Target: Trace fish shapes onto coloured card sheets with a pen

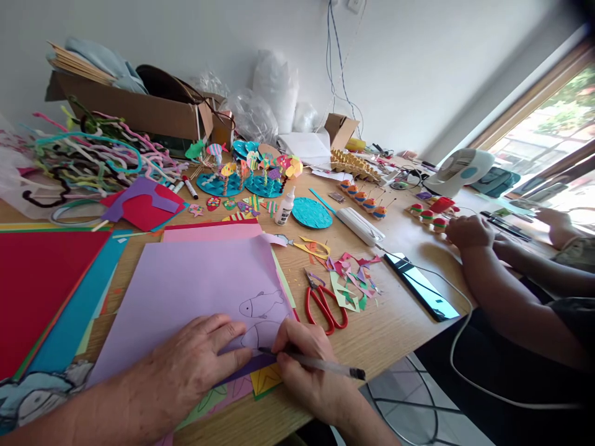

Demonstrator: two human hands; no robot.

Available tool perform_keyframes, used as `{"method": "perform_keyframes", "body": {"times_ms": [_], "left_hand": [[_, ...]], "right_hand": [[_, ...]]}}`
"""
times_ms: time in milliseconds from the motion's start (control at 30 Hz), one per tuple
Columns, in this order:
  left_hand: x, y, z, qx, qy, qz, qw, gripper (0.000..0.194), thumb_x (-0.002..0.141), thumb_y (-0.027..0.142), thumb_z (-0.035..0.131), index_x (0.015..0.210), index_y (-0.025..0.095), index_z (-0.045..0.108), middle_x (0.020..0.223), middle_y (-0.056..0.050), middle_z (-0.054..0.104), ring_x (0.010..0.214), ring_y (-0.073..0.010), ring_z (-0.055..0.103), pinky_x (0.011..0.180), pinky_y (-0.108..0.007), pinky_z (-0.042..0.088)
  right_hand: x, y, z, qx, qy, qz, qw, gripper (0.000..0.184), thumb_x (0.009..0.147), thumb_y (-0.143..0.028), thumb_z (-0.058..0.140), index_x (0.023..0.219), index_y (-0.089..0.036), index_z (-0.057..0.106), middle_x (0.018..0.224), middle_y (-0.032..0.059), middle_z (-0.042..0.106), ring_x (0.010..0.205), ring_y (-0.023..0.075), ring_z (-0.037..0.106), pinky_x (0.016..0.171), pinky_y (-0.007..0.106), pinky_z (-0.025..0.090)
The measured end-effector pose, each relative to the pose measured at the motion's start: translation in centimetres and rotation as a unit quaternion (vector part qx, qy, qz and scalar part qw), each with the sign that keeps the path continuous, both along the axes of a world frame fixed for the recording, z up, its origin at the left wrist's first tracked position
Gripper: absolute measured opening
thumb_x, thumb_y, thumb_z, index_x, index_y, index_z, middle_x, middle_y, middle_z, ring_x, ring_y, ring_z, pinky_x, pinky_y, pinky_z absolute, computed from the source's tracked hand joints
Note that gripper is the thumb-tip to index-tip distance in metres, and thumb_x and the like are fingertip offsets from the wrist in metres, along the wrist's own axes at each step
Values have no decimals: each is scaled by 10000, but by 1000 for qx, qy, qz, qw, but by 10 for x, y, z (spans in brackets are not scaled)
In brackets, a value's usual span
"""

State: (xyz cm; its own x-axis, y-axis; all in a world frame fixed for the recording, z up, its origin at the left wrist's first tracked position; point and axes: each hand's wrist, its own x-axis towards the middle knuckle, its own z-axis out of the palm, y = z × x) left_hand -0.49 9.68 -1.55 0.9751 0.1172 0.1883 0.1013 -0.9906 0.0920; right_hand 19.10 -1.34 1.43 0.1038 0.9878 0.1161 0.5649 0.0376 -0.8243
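My left hand [198,359] lies flat with fingers spread on a lilac paper sheet [186,291], pressing it to the wooden table [395,322]. My right hand [302,365] is closed on a clear pen [320,364] whose tip touches the sheet near its lower right corner. Two outlined fish drawings [260,305] sit on the paper, one above the other; the lower one is partly hidden by my fingers. Red-handled scissors [324,303] lie just right of the sheet.
Coloured paper sheets [41,291] are stacked at left. Paper scraps [348,279], a glue bottle [284,207], teal discs with paper crafts [253,176], pipe cleaners [88,155] and cardboard boxes [139,108] fill the table. A phone [421,285] lies near the right edge. Another person's arms [502,279] rest at right.
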Motion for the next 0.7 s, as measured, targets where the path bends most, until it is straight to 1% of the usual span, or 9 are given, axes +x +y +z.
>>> {"method": "perform_keyframes", "body": {"times_ms": [67, 200, 333, 433, 567, 700], "left_hand": [[0, 0, 2, -4, -12, -1, 1000, 443, 876, 28, 471, 1218, 296, 558, 1193, -41, 602, 1084, -217, 544, 900, -318, 490], [-1, 1, 1, -10, -24, -8, 1000, 477, 879, 20, 431, 1255, 291, 543, 1208, -50, 599, 1097, -223, 541, 908, -328, 491], [-2, 3, 2, -21, -31, -13, 999, 496, 877, 29, 431, 1280, 302, 528, 1218, -36, 610, 1100, -201, 551, 939, -303, 478], [-2, 4, 9, -21, -16, -21, 999, 496, 853, 18, 428, 1249, 287, 559, 1216, -33, 630, 1091, -194, 576, 936, -292, 484], [0, 4, 21, -6, -8, -25, 1000, 477, 827, -7, 388, 1154, 247, 625, 1179, -43, 666, 1048, -182, 617, 909, -276, 507], [3, 3, 26, -9, -11, -25, 1000, 472, 834, -4, 363, 1133, 230, 645, 1161, -44, 678, 1034, -189, 626, 901, -290, 516]], "right_hand": [[1, 0, 0, 1, 7, -3, 1000, 84, 626, -147, 395, 618, -219, 439, 565, -30, 498, 522, 123, 486, 491, 199, 360], [1, 1, -2, 25, 13, -13, 1000, 78, 675, -160, 417, 660, -218, 467, 541, -46, 461, 489, 113, 439, 477, 199, 339], [-1, 2, -3, 38, -2, -1, 999, 96, 678, -140, 417, 678, -220, 472, 544, -55, 462, 463, 97, 409, 451, 186, 317], [-1, 3, -4, 38, -20, 5, 999, 107, 679, -137, 418, 685, -219, 487, 549, -51, 484, 468, 97, 433, 457, 183, 327], [-1, 2, -4, 41, -37, 10, 998, 118, 676, -131, 426, 699, -216, 505, 572, -40, 529, 503, 106, 484, 497, 184, 370], [-1, 1, -5, 42, -44, 11, 998, 126, 676, -127, 425, 702, -215, 512, 582, -35, 550, 517, 110, 507, 505, 185, 384]]}}
